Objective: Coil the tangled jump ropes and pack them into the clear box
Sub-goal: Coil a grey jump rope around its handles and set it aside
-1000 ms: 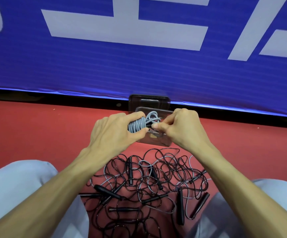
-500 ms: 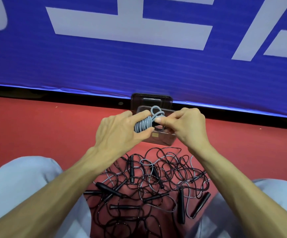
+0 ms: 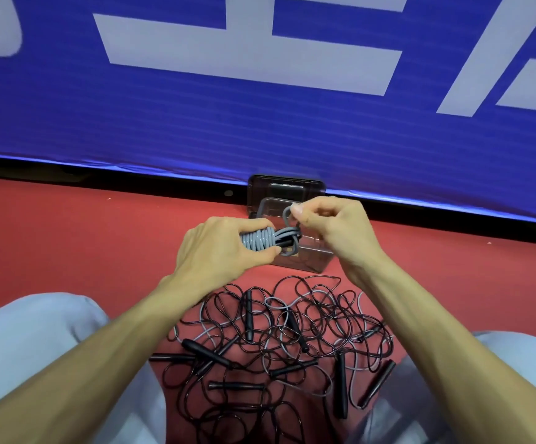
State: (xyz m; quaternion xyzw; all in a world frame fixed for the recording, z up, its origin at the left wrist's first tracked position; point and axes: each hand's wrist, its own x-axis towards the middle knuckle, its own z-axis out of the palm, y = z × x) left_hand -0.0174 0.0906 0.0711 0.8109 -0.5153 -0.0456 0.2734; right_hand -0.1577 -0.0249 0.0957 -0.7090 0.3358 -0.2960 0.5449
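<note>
A grey jump rope (image 3: 265, 241) is wound into a tight coil, held in the air just in front of the clear box (image 3: 308, 259). My left hand (image 3: 218, 251) grips the coil's left end between thumb and fingers. My right hand (image 3: 334, 229) pinches a loose loop of the same rope at the coil's right end and lifts it. The box stands open on the red floor against the blue banner, its lid (image 3: 286, 190) tipped up behind. A tangle of black and grey ropes (image 3: 279, 341) with black handles lies between my knees.
A blue banner (image 3: 260, 107) with white lettering forms a wall right behind the box. Red floor (image 3: 84, 235) stretches to the left and right. My knees in light trousers (image 3: 36, 341) flank the tangle on both sides.
My right hand has pulled a loop of the grey rope up and out from the coil's right end. Both hands have shifted slightly; the left keeps its grip.
</note>
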